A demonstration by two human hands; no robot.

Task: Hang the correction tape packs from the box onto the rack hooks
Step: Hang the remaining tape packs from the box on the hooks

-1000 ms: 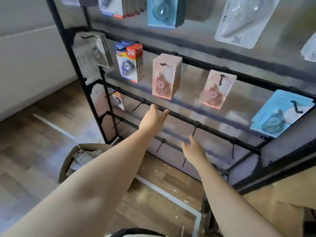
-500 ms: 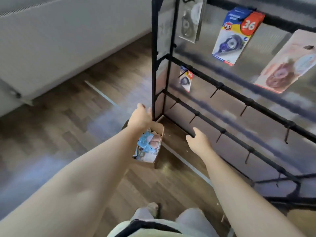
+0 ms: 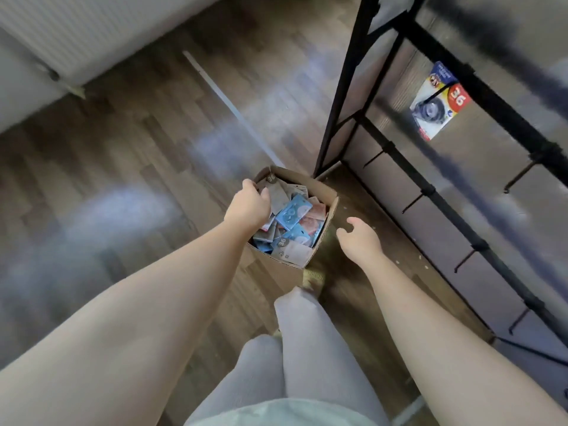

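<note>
Pack (image 3: 438, 103) on rack (image 3: 479, 96), label "36"

A dark wood-plank floor (image 3: 129, 167) is shown. An open brown cardboard box (image 3: 324, 192) and a black metal rack frame (image 3: 335, 118) are set directly on it, near each other.

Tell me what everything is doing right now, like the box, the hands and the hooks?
Box: open on the floor, full of packs.
Packs in the box: jumbled loose, not hung.
Left hand: reaching into the box, fingers bent down among the packs; grip hidden.
Right hand: open, holding nothing, beside the box.
Rack hooks: the low ones are bare.
Pack marked 36: hanging on the rack.
</note>
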